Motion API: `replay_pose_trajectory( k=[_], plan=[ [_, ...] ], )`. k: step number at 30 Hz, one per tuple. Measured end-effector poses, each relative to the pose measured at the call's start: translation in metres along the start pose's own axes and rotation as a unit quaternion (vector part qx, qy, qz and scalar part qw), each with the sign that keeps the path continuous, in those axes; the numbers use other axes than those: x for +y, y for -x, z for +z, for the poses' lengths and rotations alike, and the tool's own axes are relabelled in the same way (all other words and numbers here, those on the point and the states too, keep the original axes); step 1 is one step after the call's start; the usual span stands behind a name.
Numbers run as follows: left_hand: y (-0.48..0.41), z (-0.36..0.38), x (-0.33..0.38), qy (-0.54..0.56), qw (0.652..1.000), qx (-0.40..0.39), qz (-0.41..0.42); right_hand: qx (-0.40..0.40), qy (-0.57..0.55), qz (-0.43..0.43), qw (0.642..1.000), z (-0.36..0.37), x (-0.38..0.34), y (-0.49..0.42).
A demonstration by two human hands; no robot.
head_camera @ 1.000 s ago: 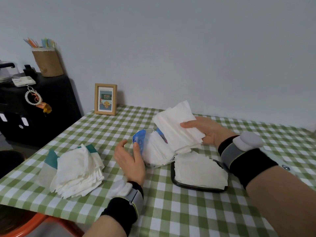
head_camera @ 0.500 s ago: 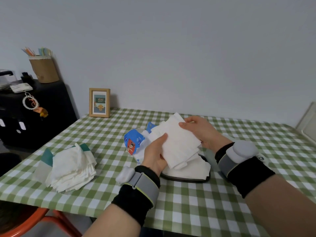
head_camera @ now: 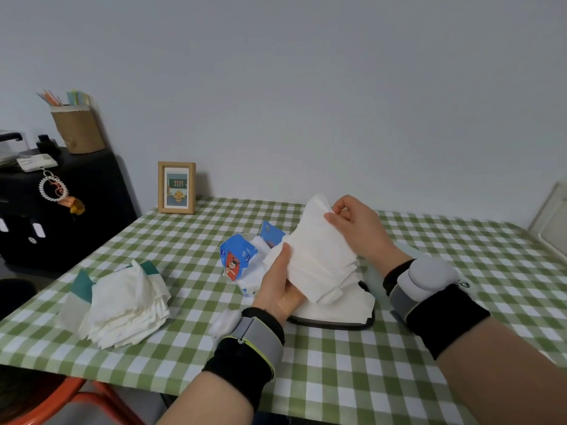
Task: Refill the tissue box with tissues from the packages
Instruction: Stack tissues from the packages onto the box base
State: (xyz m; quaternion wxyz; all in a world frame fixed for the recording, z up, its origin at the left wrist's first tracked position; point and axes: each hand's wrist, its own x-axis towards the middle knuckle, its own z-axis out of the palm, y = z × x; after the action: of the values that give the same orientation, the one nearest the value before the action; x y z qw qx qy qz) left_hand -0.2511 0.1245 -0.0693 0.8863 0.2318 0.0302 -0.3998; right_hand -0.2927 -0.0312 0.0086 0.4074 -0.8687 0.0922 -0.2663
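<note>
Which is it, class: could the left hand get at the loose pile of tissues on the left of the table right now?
Probably not at once: the left hand is busy gripping the tissue stack with the right hand. The path to the loose pile looks clear.

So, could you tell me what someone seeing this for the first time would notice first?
Both hands, the left hand below and the right hand above, hold a thick stack of white tissues up over the black tissue box in the middle of the green checked table. Just behind lies a torn-open blue package, and at the table's left edge sits another loose heap of tissues.
</note>
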Motion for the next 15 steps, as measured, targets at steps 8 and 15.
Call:
replay_pose_trajectory(
  k=[8,15],
  plan=[
    [-0.005,-0.001,-0.002,0.030,0.994,-0.106,-0.010,-0.059,-0.241,0.162,0.955,-0.002,-0.022,-0.007],
    [-0.002,0.011,-0.004,-0.044,0.997,-0.053,0.031,-0.058,0.046,0.074,0.995,0.021,0.005,-0.002]
  ],
)
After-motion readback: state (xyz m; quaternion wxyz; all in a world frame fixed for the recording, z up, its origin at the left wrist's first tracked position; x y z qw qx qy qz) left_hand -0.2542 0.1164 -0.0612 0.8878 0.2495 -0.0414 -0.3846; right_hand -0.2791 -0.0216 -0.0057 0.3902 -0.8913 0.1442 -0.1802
